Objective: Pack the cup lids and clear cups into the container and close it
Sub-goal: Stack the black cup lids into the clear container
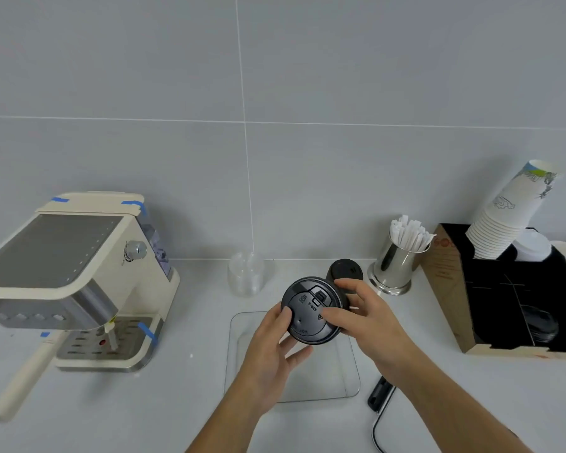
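A stack of black cup lids (307, 310) is held tilted toward me above the clear rectangular container (236, 338), which lies open on the counter. My left hand (272, 351) grips the stack from the lower left, thumb on the top lid. My right hand (366, 317) grips its right side, fingers across the lid's face. Behind my right hand more black lids (345, 271) show, whether standing or part of the held stack I cannot tell. A stack of clear cups (245, 277) stands by the wall, apart from both hands.
A cream espresso machine (69, 276) stands at left with a handle (23, 380) sticking out toward me. A steel cup of wrapped straws (396, 263), a black organizer box (510, 295) with paper cups (510, 214), and a black clip with a wire (379, 398) are at right.
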The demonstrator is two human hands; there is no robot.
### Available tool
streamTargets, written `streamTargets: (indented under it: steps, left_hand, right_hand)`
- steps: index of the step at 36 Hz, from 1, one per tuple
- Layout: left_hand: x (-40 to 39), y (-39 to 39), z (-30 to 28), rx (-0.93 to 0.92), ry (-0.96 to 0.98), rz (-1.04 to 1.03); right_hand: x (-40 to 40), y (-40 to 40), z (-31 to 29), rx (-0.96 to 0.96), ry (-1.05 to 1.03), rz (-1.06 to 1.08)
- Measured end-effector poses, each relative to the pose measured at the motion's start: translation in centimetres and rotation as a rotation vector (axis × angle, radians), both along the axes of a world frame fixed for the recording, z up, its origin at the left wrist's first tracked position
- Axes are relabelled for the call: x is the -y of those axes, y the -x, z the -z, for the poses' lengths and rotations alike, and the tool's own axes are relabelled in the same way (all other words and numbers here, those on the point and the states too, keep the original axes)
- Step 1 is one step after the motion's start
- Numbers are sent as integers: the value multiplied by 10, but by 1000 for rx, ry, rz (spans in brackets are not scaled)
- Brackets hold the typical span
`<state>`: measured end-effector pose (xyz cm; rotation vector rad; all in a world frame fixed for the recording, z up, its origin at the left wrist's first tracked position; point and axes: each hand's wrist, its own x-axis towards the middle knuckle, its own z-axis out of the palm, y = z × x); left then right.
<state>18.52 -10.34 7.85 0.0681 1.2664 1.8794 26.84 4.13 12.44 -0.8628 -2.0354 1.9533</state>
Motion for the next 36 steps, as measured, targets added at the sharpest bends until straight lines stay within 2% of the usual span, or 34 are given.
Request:
streamTargets:
  steps: [5,10,16,20,25,28,32,36]
  left_hand:
    - [7,-9,13,28,-103,24]
    - [11,-15,21,273,-242,-20]
    - [14,-17,19,286,-301,-20]
    - [15,-15,14,270,-246,-100]
    - [12,-16,10,238,-170,-142]
    - [9,-17,9,199,-117,-117]
    - [7,-13,13,159,-54,-118]
    - [6,-8,20,68,63,-104]
  right_hand:
    - [5,-10,5,3,153,-4]
    - [9,-15,9,-10,305,-13]
    - [9,-15,15,3,299,-19]
    - [10,-14,12,-31,115,-28]
    - [8,-16,19,-94,-371,168]
    - [6,-20,26,-170,-671,124]
    - [6,-25,40,-138,-677,56]
    - [10,-27,53,-10,-686,-64]
